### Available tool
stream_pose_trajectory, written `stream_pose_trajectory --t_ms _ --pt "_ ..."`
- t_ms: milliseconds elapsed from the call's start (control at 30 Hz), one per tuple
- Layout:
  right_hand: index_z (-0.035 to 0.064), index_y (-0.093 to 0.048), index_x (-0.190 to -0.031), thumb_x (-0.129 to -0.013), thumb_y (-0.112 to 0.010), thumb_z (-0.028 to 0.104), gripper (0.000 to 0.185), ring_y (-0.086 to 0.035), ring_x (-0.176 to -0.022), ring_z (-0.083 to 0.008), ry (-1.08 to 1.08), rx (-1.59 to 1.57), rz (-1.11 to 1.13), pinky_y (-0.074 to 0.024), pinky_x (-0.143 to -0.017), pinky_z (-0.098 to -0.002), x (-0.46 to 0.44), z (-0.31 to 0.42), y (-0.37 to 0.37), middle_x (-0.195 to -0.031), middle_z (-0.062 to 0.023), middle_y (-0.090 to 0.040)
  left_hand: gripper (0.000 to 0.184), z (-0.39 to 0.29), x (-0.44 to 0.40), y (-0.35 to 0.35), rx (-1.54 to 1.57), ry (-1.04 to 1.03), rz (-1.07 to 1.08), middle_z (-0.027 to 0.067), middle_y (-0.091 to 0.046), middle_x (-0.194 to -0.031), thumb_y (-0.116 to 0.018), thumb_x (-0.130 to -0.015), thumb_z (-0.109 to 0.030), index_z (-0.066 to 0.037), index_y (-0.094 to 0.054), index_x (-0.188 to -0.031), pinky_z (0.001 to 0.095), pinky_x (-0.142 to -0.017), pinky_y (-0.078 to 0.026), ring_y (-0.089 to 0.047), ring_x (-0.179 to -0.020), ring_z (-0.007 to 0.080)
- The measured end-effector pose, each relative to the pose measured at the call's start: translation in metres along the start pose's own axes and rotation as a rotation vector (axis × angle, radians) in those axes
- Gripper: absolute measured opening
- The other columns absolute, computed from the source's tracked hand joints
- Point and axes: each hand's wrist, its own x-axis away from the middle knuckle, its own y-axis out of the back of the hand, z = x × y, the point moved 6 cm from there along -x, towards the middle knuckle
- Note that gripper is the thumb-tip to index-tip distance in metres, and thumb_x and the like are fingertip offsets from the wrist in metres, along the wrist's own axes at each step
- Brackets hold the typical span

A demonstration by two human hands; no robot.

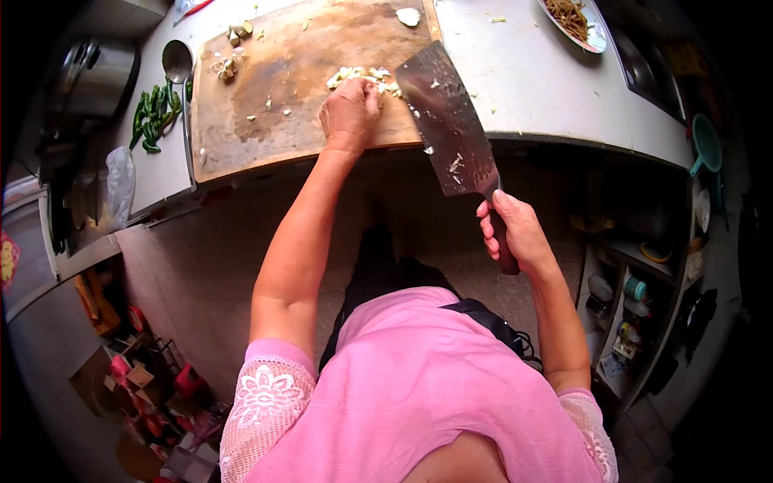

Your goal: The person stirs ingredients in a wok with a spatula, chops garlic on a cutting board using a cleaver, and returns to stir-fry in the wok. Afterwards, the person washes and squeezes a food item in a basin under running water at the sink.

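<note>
My right hand (515,229) is closed around the handle of a wide cleaver (447,113). The blade points up and away, its far end by the board's right edge, with pale bits stuck to its face. My left hand (350,117) rests on the wooden cutting board (282,80), fingers curled inward against a small pile of chopped garlic (354,76). Whatever those fingers may hold is hidden beneath them. Some of the garlic lies between the hand and the blade. Unchopped pieces that look like garlic (227,68) sit at the board's left, beside brownish-green pieces (239,32).
Left of the board lie a metal ladle (177,63) and green peppers (153,117), with a metal pot (93,76) beyond. A plate of shredded food (592,36) stands at the upper right. A white slice (408,16) lies at the board's far edge. Shelves (624,322) stand low right.
</note>
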Motion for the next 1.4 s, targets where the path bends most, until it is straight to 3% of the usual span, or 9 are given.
stream_pose_trajectory --t_ms 333,533,600,733,800,933,1133,1267,1400 --pt "0.0030 -0.048 -0.079 -0.089 -0.037 0.037 0.037 -0.041 -0.039 -0.0074 0.000 0.013 -0.029 -0.0355 -0.035 -0.0209 -0.007 0.000 -0.006 -0.056 -0.0009 -0.046 0.016 0.027 -0.008 0.006 0.321 0.158 0.072 0.0144 -0.060 -0.078 -0.052 -0.079 -0.020 -0.005 -0.055 -0.084 0.0371 -0.062 -0.045 -0.058 -0.071 0.0315" --pt "0.0029 -0.048 -0.080 -0.089 -0.037 0.036 0.036 -0.042 -0.041 -0.0071 -0.016 -0.022 -0.030 -0.0359 -0.037 -0.0200 0.002 0.002 -0.014 -0.056 -0.0009 -0.046 0.008 0.049 -0.013 0.037 0.925 0.301 0.187 0.0022 -0.052 -0.064 -0.051 -0.083 -0.010 -0.003 -0.052 -0.084 0.0221 -0.052 -0.040 -0.050 -0.056 0.0099" --pt "0.0028 -0.048 -0.080 -0.089 -0.038 0.036 0.036 -0.042 -0.042 -0.0067 0.000 0.027 -0.047 -0.0362 -0.038 -0.0196 0.004 0.002 -0.018 -0.057 -0.0010 -0.047 0.007 0.034 -0.009 0.034 -0.085 -0.378 0.122 0.0088 -0.053 -0.064 -0.052 -0.081 -0.009 -0.002 -0.052 -0.082 0.0264 -0.054 -0.041 -0.051 -0.055 0.0173" --pt "0.0026 -0.049 -0.081 -0.089 -0.038 0.036 0.036 -0.042 -0.043 -0.0063 -0.019 0.027 -0.086 -0.0365 -0.038 -0.0193 0.003 0.003 -0.027 -0.058 -0.0008 -0.047 0.008 0.024 -0.038 0.067 0.335 0.058 0.087 0.0133 -0.054 -0.068 -0.052 -0.080 -0.010 -0.002 -0.052 -0.078 0.0311 -0.054 -0.042 -0.053 -0.059 0.0243" --pt "0.0025 -0.049 -0.081 -0.089 -0.038 0.036 0.036 -0.042 -0.043 -0.0063 -0.012 0.018 -0.096 -0.0365 -0.038 -0.0193 0.003 0.003 -0.033 -0.058 -0.0009 -0.047 0.009 0.025 -0.031 0.044 0.017 -0.424 0.095 0.0104 -0.056 -0.068 -0.051 -0.081 -0.010 -0.002 -0.053 -0.082 0.0297 -0.054 -0.042 -0.053 -0.058 0.0199" --pt "0.0024 -0.049 -0.081 -0.089 -0.038 0.035 0.035 -0.042 -0.042 -0.0065 -0.004 -0.049 -0.134 -0.0364 -0.038 -0.0193 0.010 0.001 -0.031 -0.058 -0.0013 -0.047 0.013 0.093 -0.046 0.090 0.164 0.128 0.027 0.0107 -0.057 -0.075 -0.052 -0.081 -0.011 -0.003 -0.055 -0.091 0.0306 -0.064 -0.044 -0.055 -0.071 0.0209" --pt "0.0024 -0.048 -0.081 -0.089 -0.038 0.036 0.036 -0.042 -0.041 -0.0073 -0.023 -0.114 -0.178 -0.0365 -0.037 -0.0201 0.016 -0.006 -0.030 -0.057 -0.0020 -0.047 0.021 0.079 -0.028 0.130 -0.752 -0.358 -0.218 0.0094 -0.059 -0.084 -0.059 -0.078 -0.015 -0.004 -0.058 -0.095 0.0316 -0.072 -0.043 -0.054 -0.083 0.0225" --pt "0.0021 -0.048 -0.081 -0.089 -0.038 0.037 0.037 -0.043 -0.041 -0.0077 0.001 -0.149 -0.203 -0.0368 -0.036 -0.0205 0.013 -0.003 -0.037 -0.057 -0.0024 -0.048 0.009 0.061 -0.038 0.096 0.057 -0.235 -0.090 0.0065 -0.059 -0.079 -0.062 -0.075 -0.012 -0.005 -0.062 -0.081 0.0272 -0.060 -0.046 -0.057 -0.067 0.0172" --pt "0.0017 -0.048 -0.081 -0.089 -0.039 0.037 0.037 -0.043 -0.042 -0.0075 0.029 -0.149 -0.212 -0.0370 -0.037 -0.0202 0.015 0.001 -0.040 -0.058 -0.0026 -0.048 0.013 0.003 -0.055 0.032 0.124 -0.466 0.134 0.0101 -0.057 -0.077 -0.059 -0.074 -0.011 -0.008 -0.062 -0.087 0.0323 -0.058 -0.045 -0.056 -0.066 0.0271"
